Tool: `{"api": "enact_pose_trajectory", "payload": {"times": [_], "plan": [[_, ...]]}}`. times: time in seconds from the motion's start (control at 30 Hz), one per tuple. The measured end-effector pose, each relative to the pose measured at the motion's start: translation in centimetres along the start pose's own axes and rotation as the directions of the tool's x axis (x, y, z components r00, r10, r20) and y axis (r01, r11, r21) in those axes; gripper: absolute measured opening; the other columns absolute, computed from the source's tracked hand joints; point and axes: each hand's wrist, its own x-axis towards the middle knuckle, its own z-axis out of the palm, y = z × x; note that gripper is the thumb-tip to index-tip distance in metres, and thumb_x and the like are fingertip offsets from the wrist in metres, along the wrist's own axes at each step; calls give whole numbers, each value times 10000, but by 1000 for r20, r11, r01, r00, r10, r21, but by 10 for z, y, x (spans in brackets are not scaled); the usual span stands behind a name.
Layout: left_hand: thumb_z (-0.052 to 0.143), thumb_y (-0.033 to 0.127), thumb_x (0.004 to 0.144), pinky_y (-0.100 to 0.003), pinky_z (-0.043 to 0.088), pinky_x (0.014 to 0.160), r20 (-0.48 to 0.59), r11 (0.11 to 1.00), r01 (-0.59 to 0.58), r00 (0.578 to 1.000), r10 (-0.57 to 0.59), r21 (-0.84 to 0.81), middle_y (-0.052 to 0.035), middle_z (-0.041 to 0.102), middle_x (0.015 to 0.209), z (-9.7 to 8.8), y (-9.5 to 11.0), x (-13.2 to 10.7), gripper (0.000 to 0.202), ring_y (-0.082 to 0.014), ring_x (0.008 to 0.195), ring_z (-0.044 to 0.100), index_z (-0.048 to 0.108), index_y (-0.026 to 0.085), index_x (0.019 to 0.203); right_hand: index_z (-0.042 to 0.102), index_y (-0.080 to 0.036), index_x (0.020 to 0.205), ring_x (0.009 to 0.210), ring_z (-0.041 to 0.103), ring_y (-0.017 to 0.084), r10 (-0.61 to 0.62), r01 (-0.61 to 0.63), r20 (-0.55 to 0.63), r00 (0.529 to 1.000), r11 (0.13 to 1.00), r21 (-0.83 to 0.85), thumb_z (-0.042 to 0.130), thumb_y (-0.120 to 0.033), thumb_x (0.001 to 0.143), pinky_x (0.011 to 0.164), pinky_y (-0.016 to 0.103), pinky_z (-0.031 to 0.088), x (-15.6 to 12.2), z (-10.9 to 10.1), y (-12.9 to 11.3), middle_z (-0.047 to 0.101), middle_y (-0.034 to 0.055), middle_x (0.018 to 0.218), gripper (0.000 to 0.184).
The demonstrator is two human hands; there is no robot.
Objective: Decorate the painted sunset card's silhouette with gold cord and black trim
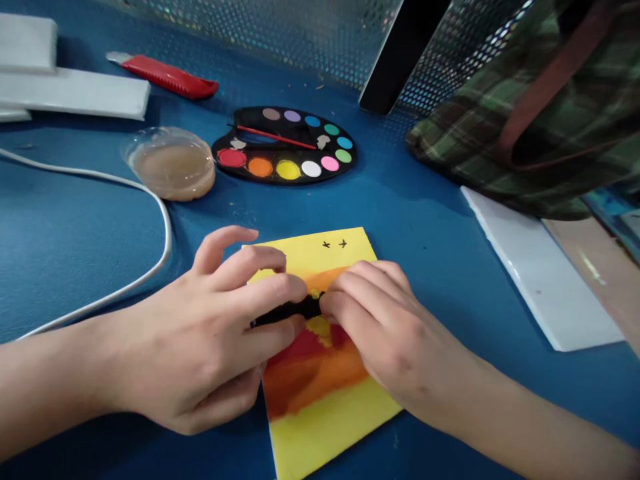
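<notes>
A painted card point(325, 427) lies on the blue tabletop point(75, 227), with yellow edges, orange and red bands, and several tiny black bird marks near its far edge. My left hand point(200, 340) and my right hand point(385, 327) meet over the card's middle. Between their fingertips is a narrow black strip point(287, 312), its material unclear. Both hands pinch it, and a dab of yellow paint shows just above it. The hands hide much of the card's centre.
Beyond the card are a round watercolour palette point(284, 145) with a red brush point(275, 137) and a plastic cup of murky water point(173, 167). A white cable point(167, 233) curves left. Further off are a red utility knife point(165, 77), white boards point(70, 93), a plaid bag point(520, 113) and perforated metal mesh point(250, 27).
</notes>
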Motion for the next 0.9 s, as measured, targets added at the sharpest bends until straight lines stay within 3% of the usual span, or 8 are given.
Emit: {"api": "enact_pose_trajectory", "payload": {"times": [0.3,0.73,0.9], "plan": [[433,240,817,-540,207,1064,39,1000,-3,999,3,24,-54,543,1105,-1,2,0,242,-264,1108,435,630,230,958,581,-115,745,712,442,198,-40,39,-43,998,999,-29,416,-44,879,668,350,359,-1,1,-1,522,81,724,224],[453,269,813,-563,195,1056,54,1000,-17,998,18,-23,-69,575,1068,-1,-1,0,186,-291,1070,445,623,224,753,624,-127,742,671,506,199,-177,126,-135,975,938,-324,402,-62,882,617,351,387,3,0,-15,629,90,717,271],[442,262,820,-558,190,1058,79,999,-13,997,16,-36,-54,599,1079,-1,-2,-1,176,-276,1055,471,615,232,814,617,-124,735,649,511,184,-188,137,-111,976,923,-359,411,-52,869,595,328,399,5,0,-20,638,87,717,256]]}}
